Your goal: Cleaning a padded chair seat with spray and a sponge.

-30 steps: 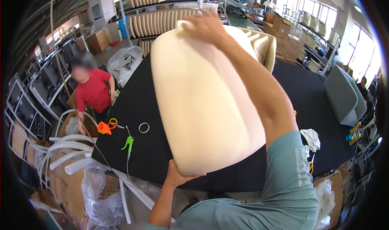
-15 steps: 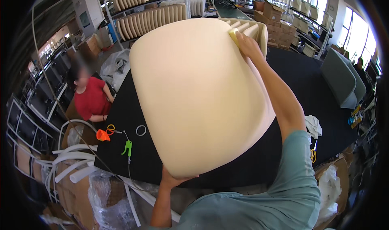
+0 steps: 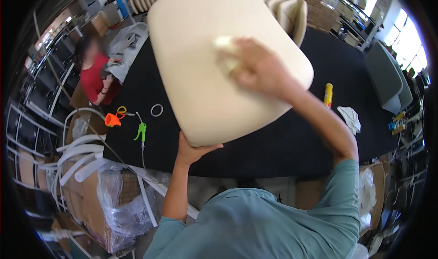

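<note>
A large cream chair shell (image 3: 196,81) with rounded corners stands tilted over the black table, its smooth broad face toward me. At its bottom left corner my left hand (image 3: 192,150) grips the edge, thumb stretched along the underside. My right hand (image 3: 258,69) is on the middle of the face, smeared by motion. Its fingers are closed around a pale yellow sponge (image 3: 223,43), also blurred, pressed to the surface.
Left on the black table (image 3: 337,154) lie a green air blow gun (image 3: 141,132), a white ring (image 3: 157,110), orange-handled scissors (image 3: 121,111) and an orange object (image 3: 112,120). A yellow can (image 3: 328,95) and white cloth (image 3: 349,119) lie right. More cream shells (image 3: 296,17) stand behind. A co-worker (image 3: 95,72) sits left.
My right hand has moved with the sponge from the shell's upper right edge to the middle of its face. The view has tipped downward, and the yellow can has come into sight.
</note>
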A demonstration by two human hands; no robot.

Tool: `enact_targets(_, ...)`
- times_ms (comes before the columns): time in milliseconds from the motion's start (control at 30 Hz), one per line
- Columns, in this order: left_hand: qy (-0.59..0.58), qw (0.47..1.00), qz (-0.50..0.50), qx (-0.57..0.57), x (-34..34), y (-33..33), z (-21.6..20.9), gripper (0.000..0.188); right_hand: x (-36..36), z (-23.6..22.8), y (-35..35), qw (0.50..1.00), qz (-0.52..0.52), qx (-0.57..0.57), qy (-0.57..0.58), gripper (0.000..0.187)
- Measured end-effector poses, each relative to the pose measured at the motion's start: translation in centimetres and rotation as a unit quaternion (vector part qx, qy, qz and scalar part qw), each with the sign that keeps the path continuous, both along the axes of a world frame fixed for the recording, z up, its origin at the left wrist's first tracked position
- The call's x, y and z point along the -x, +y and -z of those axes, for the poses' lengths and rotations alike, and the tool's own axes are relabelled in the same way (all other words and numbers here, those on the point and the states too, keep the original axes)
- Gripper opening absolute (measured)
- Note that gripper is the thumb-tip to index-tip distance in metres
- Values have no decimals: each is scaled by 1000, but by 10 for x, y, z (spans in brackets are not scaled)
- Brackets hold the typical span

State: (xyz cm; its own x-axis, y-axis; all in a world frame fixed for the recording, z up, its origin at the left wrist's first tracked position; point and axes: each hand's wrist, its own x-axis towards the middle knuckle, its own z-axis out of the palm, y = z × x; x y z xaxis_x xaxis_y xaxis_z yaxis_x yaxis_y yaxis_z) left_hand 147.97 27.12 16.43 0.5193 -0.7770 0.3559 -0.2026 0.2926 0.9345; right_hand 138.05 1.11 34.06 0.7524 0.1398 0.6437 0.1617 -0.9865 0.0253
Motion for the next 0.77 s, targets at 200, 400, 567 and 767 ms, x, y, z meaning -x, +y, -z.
enact_targets(200,86,994,-45,40,-4,-2,-8,60,37,39,93,994,-89,55,43,61)
enact_targets(400,10,997,-65,33,-9,-1,-6,47,99,79,-30,970,194,-92,-117,57)
enact_targets(567,-12,998,-60,21,-6,-9,-6,44,115,123,-124,830,231,-428,-272,45)
enact_targets(767,-74,993,-81,-44,-4,1,-9,55,103,159,-79,675,24,-647,-354,63)
